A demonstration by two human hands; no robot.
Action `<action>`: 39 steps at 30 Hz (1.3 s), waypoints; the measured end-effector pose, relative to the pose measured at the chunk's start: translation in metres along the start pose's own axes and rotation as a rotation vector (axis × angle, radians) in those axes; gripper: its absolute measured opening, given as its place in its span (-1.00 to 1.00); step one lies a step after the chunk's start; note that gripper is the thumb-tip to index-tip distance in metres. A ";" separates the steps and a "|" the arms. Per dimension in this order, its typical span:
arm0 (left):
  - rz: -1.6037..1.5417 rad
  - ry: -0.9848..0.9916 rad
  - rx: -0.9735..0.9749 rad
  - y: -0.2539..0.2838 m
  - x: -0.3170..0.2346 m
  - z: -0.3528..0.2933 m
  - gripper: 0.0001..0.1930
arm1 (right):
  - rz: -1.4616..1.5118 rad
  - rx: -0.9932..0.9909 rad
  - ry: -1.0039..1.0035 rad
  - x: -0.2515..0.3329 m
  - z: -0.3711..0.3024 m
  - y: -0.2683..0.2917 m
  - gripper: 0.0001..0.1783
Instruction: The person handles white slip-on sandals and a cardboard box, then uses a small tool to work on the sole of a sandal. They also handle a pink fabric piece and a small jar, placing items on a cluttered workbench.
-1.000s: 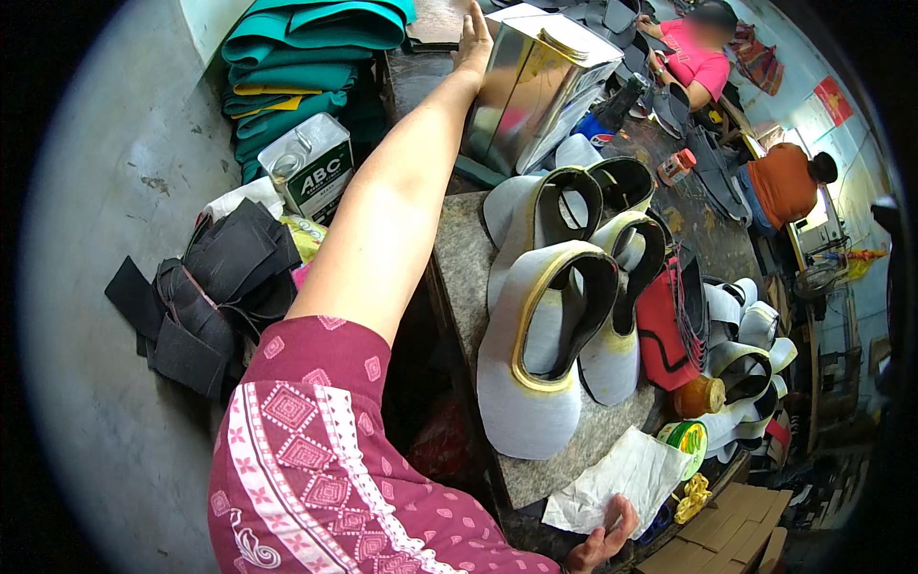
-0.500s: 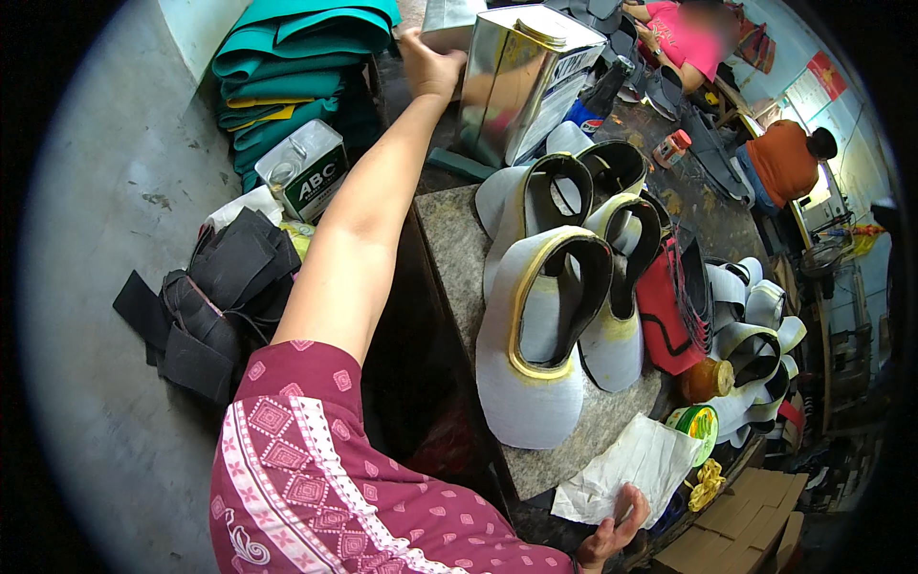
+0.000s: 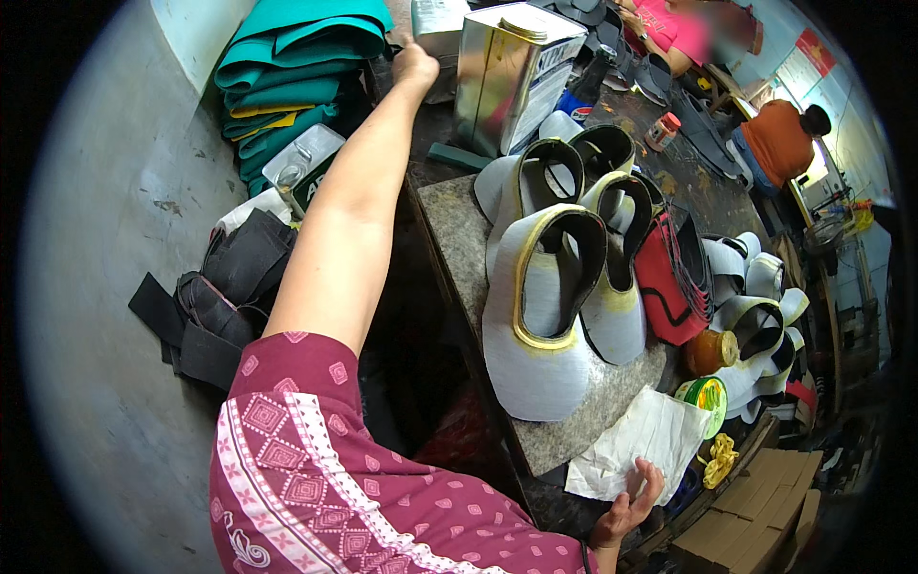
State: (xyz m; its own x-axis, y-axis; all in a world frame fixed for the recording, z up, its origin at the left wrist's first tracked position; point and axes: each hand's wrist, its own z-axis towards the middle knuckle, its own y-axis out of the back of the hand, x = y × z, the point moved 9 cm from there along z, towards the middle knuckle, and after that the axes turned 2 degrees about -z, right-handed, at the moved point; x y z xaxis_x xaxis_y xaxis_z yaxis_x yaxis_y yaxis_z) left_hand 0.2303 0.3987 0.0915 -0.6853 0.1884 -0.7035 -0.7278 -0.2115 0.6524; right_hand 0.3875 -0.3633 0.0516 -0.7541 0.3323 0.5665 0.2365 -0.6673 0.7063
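Note:
My left arm stretches far forward along the table's left edge. My left hand (image 3: 415, 69) is beside a silvery box-shaped container (image 3: 440, 24) at the far end; its fingers point away and are mostly hidden, so their grip does not show. Close to its right stands a large square metal can (image 3: 516, 81). My right hand (image 3: 629, 505) is low at the near edge, palm up with fingers loosely apart and nothing in them, by a crumpled white cloth (image 3: 641, 440). Between the hands, several white shoe uppers (image 3: 537, 368) with yellowish-edged openings stand on a grey stone slab (image 3: 564, 454).
Folded green sheets (image 3: 287, 57), a smaller can (image 3: 304, 163) and black scraps (image 3: 229, 297) lie left. Red pieces (image 3: 674, 287), an amber jar (image 3: 710, 352) and a green-lidded tub (image 3: 706, 402) line the right. Two people (image 3: 779, 143) sit farther back.
My left hand has moved slightly left and away from the large can. My right hand has risen a little and shifted right beside the cloth. The view has shifted slightly.

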 end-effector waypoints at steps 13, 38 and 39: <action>-0.994 -0.113 -0.082 0.096 0.085 -0.055 -0.76 | 0.082 -0.060 0.153 0.006 0.004 0.005 -0.43; -1.061 -0.030 -0.018 0.273 0.048 -0.339 -0.63 | 0.414 0.309 0.585 0.163 0.051 -0.008 -0.06; -0.882 -0.098 -0.004 0.270 0.028 -0.356 -0.62 | 0.448 0.286 0.566 0.163 0.051 -0.007 -0.04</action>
State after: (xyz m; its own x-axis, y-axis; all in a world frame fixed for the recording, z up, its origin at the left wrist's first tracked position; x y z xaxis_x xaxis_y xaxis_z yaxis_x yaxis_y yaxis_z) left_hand 0.0238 0.0051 0.1474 0.1261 0.3657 -0.9222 -0.9920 0.0464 -0.1172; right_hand 0.2940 -0.2705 0.1606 -0.7290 -0.3714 0.5750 0.6838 -0.4342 0.5865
